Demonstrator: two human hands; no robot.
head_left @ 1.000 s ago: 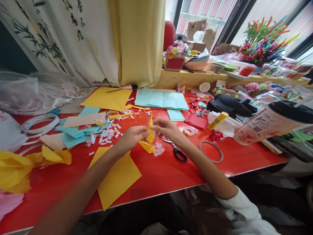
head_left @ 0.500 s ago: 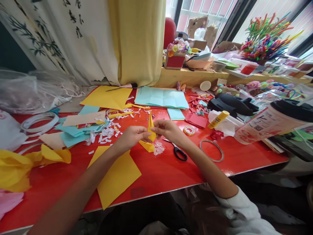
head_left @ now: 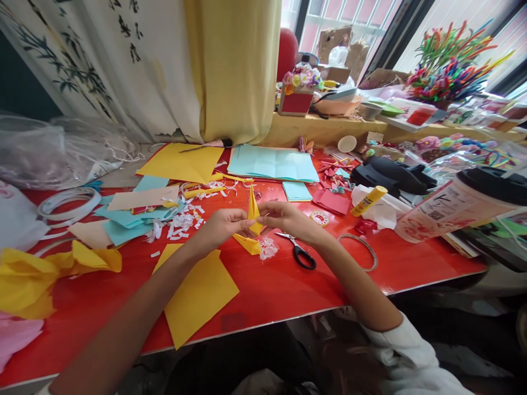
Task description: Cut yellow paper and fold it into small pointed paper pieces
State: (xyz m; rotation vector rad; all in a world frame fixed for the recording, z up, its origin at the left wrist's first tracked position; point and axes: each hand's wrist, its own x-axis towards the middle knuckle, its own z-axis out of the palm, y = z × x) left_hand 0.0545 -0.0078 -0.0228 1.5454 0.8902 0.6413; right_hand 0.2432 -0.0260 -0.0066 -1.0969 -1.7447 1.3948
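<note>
Well, up on the sill a red-fronted box (head_left: pixel 295 103) wears a row of colourful flowers (head_left: pixel 302 80) along its top, and bright pipe cleaners (head_left: pixel 453 68) fan out from a holder mostly hidden. Down on the red table (head_left: pixel 272 296), the big cup (head_left: pixel 440 211) has its black lid on, contents out of sight. And centre stage, the folded yellow paper (head_left: pixel 253 211)! Left hand (head_left: pixel 230 224) pinches its left side, right hand (head_left: pixel 284 218) grips low on its right; its point stands up above the fingertips, another folded yellow piece (head_left: pixel 249 246) lying just below.
</note>
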